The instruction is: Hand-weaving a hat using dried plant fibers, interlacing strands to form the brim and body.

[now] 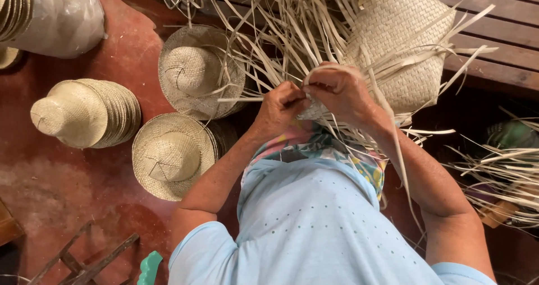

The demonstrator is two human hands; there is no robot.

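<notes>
Nearest my head camera, the left hand point(282, 104) and right hand point(341, 91) press together, both pinching pale straw strips point(292, 32) of a half-woven piece point(401, 44) over my lap. Left on the red floor point(112, 66) sit stacked woven hats point(90, 112) — and a plastic-wrapped bundle point(64, 15), contents unclear.

The person wears a pale blue short-sleeved top point(314, 223) dotted with tiny holes (in neat rows), over a bright floral cloth point(314, 145); forearms bare.

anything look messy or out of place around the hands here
Nothing looks damaged. Both hands pinch loose pale straw strips fanning untidily from the half-woven straw piece. The stacked woven straw hats on the red floor lie tipped sideways.
</notes>
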